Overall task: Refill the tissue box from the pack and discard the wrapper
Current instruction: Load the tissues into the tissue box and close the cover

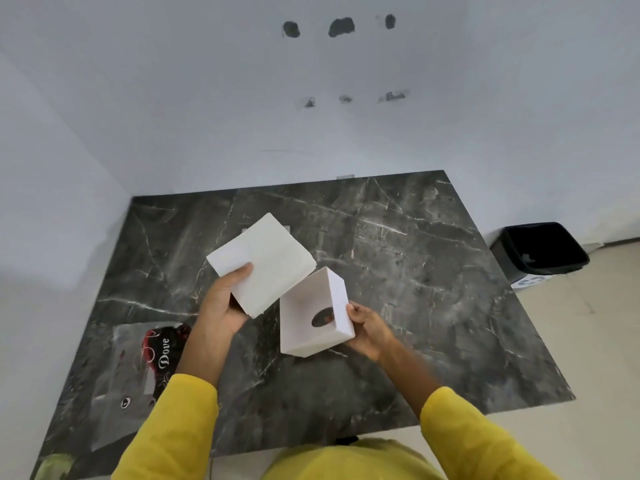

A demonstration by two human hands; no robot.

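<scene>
Tissue stack, white square block [265, 263], held in left hand [221, 306], grip pinching its near corner, thumb on top. Stack sits just up-left of white square tissue box [313, 315], nearly touching its rim; box tilted, open side facing stack, oval slot visible inside. Right hand [367, 329] clamps box's right wall, above dark marble worktop [433, 271]. Clear printed plastic wrapper [138, 368] lies at left; black bin [540, 249] on floor, right.

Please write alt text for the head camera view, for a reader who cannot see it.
Over a dark marble table, the left hand holds a white tissue stack and the right hand tilts the open white tissue box toward it. An empty wrapper lies left; a black bin stands right.
</scene>
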